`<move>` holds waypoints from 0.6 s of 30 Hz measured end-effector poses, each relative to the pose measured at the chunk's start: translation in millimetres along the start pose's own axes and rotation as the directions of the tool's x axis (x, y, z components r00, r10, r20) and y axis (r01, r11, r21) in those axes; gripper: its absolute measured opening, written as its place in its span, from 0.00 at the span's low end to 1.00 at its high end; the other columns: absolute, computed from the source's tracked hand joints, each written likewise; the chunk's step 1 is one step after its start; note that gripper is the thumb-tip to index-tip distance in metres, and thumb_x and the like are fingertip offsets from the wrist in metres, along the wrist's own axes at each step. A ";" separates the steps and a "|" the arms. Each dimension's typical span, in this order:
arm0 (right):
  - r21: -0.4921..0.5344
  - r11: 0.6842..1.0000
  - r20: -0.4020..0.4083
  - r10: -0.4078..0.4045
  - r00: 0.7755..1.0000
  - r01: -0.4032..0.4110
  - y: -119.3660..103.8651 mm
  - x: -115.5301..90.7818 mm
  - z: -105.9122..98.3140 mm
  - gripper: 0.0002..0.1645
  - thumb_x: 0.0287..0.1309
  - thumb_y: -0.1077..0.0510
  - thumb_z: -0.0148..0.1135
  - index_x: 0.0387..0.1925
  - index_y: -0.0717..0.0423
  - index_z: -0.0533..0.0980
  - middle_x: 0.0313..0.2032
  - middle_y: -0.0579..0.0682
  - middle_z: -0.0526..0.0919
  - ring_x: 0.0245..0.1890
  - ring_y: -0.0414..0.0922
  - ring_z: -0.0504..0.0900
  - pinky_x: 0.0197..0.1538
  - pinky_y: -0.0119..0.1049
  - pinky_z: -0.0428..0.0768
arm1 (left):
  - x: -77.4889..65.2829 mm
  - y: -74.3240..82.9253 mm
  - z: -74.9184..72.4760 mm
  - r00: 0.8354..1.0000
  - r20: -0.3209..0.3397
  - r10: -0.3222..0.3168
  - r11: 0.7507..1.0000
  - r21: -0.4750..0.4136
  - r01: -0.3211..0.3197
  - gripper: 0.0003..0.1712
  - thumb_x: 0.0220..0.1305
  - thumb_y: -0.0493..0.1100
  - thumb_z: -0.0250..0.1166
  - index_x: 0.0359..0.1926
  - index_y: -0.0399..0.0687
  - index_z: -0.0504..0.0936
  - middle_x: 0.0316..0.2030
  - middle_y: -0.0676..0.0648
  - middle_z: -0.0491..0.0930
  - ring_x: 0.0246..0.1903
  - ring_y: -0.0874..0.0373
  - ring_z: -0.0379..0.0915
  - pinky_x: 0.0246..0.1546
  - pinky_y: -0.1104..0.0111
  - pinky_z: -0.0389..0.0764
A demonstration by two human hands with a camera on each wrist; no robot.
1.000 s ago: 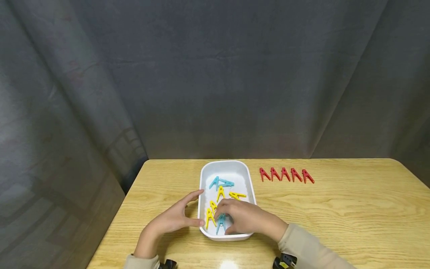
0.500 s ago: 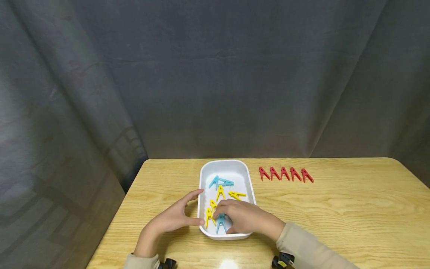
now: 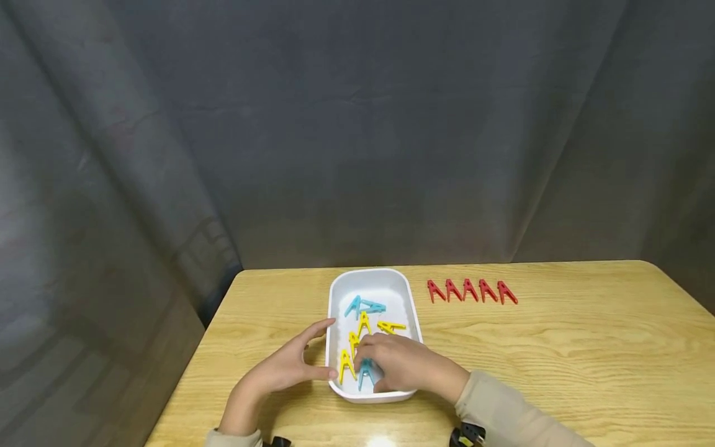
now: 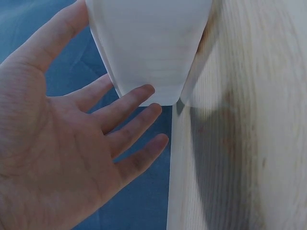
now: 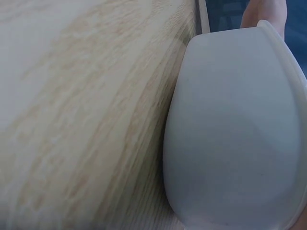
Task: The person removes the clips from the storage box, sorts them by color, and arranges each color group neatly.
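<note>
A white tray (image 3: 412,304) with rounded corners stands on the table and holds yellow and light-blue spring clothespins. Reaching over its right side, my right hand (image 3: 404,364) curls its fingers round the head of a light-blue clothespin (image 3: 365,375), whose two legs point toward me. A yellow clothespin (image 3: 346,366) lies just left of it, and another yellow clothespin (image 3: 354,341) sits by the fingertips. My left hand (image 3: 285,365) spreads thumb and forefinger against the tray's left rim. In the left wrist view the other fingers fan out beside the tray wall (image 4: 144,52).
Two light-blue clothespins (image 3: 372,307) lie at the tray's far end, with two yellow ones (image 3: 391,326) nearer. Right of the tray, several red clothespins (image 3: 469,290) form a row on the wooden table (image 3: 558,354). A dark curtain (image 3: 363,136) hangs behind the table.
The head view has shifted slightly. Both hands and the clothespins keep almost the same places relative to the tray.
</note>
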State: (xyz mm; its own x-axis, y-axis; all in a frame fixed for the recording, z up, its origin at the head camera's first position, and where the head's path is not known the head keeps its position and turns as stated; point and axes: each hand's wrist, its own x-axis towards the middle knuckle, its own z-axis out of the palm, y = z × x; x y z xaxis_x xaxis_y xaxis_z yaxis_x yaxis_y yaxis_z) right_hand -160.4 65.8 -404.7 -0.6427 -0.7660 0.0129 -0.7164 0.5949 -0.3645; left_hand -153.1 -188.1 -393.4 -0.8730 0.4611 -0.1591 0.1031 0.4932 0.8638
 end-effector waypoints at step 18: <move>-0.012 0.998 -0.119 -0.061 0.991 0.060 -2.1 -13.1 -19.3 0.20 0.51 0.54 0.76 0.48 0.46 0.82 0.57 0.46 0.79 0.61 0.45 0.73 0.65 0.43 0.70 | -2.2 -0.3 -2.7 1.000 0.009 -0.003 1.000 0.002 0.003 0.52 0.55 0.47 0.76 0.76 0.52 0.57 0.70 0.35 0.60 0.69 0.35 0.53 0.61 0.35 0.61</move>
State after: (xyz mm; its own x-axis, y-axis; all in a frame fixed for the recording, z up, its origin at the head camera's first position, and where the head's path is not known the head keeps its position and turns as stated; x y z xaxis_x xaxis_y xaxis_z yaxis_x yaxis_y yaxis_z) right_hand -155.7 79.3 -386.1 -0.6258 -0.7663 0.1454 -0.7565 0.5510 -0.3522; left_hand -152.4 -191.2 -392.0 -0.8690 0.4659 -0.1664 0.1011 0.4965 0.8622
